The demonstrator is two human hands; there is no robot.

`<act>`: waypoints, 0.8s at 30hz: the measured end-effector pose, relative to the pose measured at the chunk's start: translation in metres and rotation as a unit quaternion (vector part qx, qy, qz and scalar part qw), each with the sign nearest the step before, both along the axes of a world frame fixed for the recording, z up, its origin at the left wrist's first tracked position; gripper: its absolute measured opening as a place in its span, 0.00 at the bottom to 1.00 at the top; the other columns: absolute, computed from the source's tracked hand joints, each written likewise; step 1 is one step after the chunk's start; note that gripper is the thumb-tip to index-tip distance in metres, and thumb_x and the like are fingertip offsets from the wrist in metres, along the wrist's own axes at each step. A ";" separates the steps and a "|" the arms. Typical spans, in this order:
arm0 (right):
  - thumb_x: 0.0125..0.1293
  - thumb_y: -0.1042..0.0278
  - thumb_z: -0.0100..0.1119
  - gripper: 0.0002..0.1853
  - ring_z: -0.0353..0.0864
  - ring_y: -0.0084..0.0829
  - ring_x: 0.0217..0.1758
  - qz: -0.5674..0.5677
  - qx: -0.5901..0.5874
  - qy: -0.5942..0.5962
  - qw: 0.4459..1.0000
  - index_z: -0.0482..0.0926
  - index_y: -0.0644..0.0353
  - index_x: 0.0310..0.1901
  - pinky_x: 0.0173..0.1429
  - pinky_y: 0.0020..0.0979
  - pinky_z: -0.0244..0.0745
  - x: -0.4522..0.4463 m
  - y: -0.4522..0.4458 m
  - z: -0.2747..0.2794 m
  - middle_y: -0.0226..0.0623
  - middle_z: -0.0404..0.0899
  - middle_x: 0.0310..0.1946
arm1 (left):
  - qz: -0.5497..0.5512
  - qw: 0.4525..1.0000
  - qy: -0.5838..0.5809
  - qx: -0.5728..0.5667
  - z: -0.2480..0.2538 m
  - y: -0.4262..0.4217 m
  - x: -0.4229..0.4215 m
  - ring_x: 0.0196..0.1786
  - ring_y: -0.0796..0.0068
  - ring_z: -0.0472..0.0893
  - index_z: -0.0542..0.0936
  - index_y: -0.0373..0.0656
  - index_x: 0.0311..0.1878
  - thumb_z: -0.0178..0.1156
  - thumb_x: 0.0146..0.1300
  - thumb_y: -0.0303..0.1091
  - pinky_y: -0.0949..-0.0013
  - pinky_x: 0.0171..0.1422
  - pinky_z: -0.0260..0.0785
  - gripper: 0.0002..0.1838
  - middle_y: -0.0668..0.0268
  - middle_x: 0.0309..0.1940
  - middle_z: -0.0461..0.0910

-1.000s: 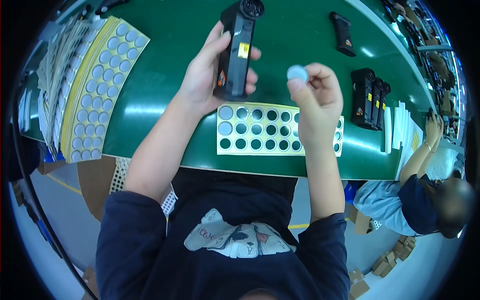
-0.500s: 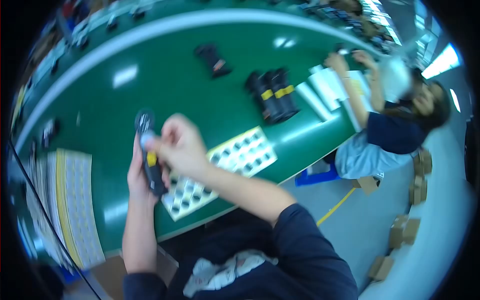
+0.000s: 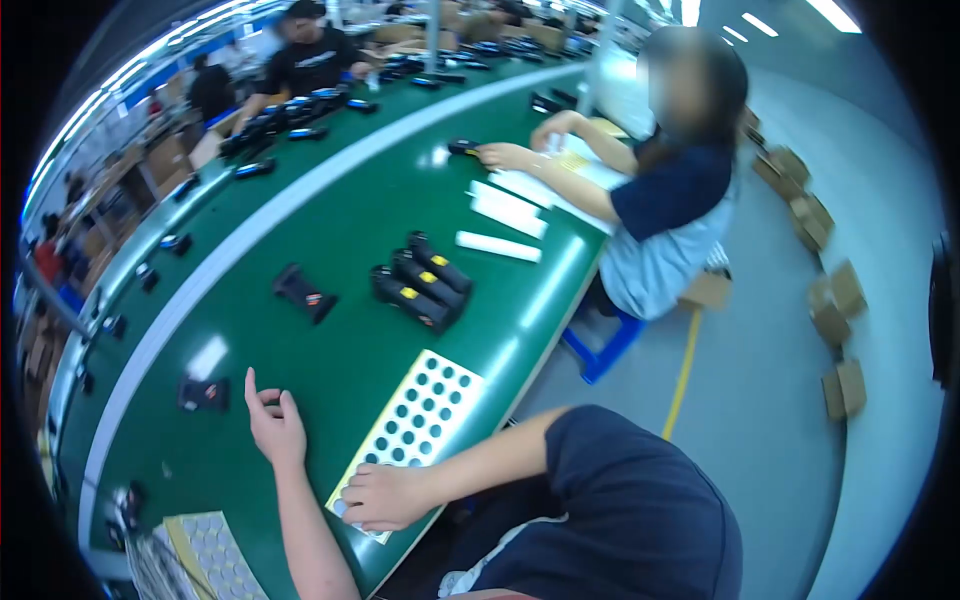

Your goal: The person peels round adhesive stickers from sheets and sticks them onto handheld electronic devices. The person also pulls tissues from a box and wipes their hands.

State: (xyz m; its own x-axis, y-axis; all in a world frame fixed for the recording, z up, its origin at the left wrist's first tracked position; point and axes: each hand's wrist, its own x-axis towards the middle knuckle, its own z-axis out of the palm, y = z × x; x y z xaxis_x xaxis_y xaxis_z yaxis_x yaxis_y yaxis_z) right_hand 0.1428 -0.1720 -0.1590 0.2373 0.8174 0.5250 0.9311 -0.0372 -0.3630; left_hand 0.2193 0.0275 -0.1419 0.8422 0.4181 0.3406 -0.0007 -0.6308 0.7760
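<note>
My left hand (image 3: pixel 277 428) hovers above the green table with its fingers apart, and nothing is in it. My right hand (image 3: pixel 388 497) bends down over the near end of a sticker sheet (image 3: pixel 419 415) with rows of dark round spots. Its fingers are curled onto the sheet, and whatever is under the fingertips is hidden. Left of my left hand lies a black handheld device (image 3: pixel 204 393) with a small reddish mark. Another black device (image 3: pixel 303 293) lies farther off. Beside it sits a group of three black devices (image 3: pixel 425 285) with yellow labels.
A co-worker (image 3: pixel 675 190) sits at the right edge, hands on a black device (image 3: pixel 463 147) and papers. White strips (image 3: pixel 505 210) lie before them. Stacked sheets (image 3: pixel 215 550) are at the near left. A pale rail (image 3: pixel 265 215) curves behind the table (image 3: pixel 240 330). Cardboard boxes (image 3: pixel 838 300) line the floor.
My left hand has let go of the black device with the yellow label and opened. My right hand has moved from that device down onto the sticker sheet. The view has swung right.
</note>
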 end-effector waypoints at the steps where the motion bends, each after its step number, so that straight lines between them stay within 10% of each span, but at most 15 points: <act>1: 0.62 0.57 0.67 0.14 0.78 0.36 0.47 0.002 -0.006 0.017 1.000 0.80 0.50 0.47 0.54 0.39 0.68 -0.005 -0.002 -0.001 0.34 0.75 0.41 | -0.030 0.998 0.042 0.020 -0.008 0.003 0.002 0.27 0.78 0.74 0.71 0.47 0.75 0.63 0.64 0.28 0.69 0.38 0.72 0.34 0.71 0.38 0.81; 12: 0.57 0.58 0.72 0.11 0.77 0.34 0.44 0.096 0.061 0.037 0.993 0.79 0.49 0.34 0.48 0.36 0.68 0.008 -0.005 -0.018 0.29 0.74 0.35 | -0.058 0.996 -0.004 -0.072 -0.028 0.010 0.004 0.32 0.87 0.71 0.76 0.39 0.69 0.60 0.70 0.24 0.79 0.38 0.68 0.24 0.72 0.36 0.79; 15: 0.59 0.59 0.69 0.11 0.75 0.34 0.35 0.037 0.145 -0.007 0.989 0.75 0.51 0.34 0.43 0.37 0.66 0.008 -0.003 -0.017 0.31 0.71 0.34 | -0.045 0.998 0.050 0.003 -0.020 0.008 0.028 0.39 0.75 0.79 0.73 0.40 0.72 0.60 0.73 0.32 0.70 0.45 0.74 0.26 0.63 0.44 0.81; 17: 0.59 0.59 0.68 0.11 0.75 0.35 0.35 0.015 0.152 -0.012 0.988 0.75 0.51 0.33 0.42 0.37 0.66 0.006 -0.001 -0.022 0.31 0.71 0.33 | 0.031 0.954 -0.013 0.297 -0.013 -0.017 0.058 0.54 0.56 0.82 0.69 0.42 0.75 0.58 0.75 0.45 0.56 0.58 0.74 0.30 0.53 0.55 0.80; 18: 0.59 0.59 0.68 0.11 0.76 0.35 0.34 0.005 0.159 -0.027 0.987 0.74 0.51 0.33 0.42 0.37 0.66 0.008 0.002 -0.026 0.31 0.71 0.32 | 0.015 0.959 -0.016 0.282 -0.017 -0.007 0.087 0.67 0.44 0.75 0.66 0.41 0.77 0.54 0.75 0.54 0.48 0.70 0.67 0.36 0.45 0.64 0.75; 24: 0.59 0.60 0.64 0.09 0.77 0.39 0.29 -0.008 0.147 -0.081 0.986 0.76 0.55 0.30 0.38 0.40 0.68 0.014 0.010 -0.036 0.36 0.74 0.31 | 0.163 0.904 0.330 0.215 -0.019 0.019 0.223 0.69 0.42 0.74 0.68 0.39 0.74 0.56 0.60 0.78 0.48 0.73 0.66 0.54 0.39 0.66 0.74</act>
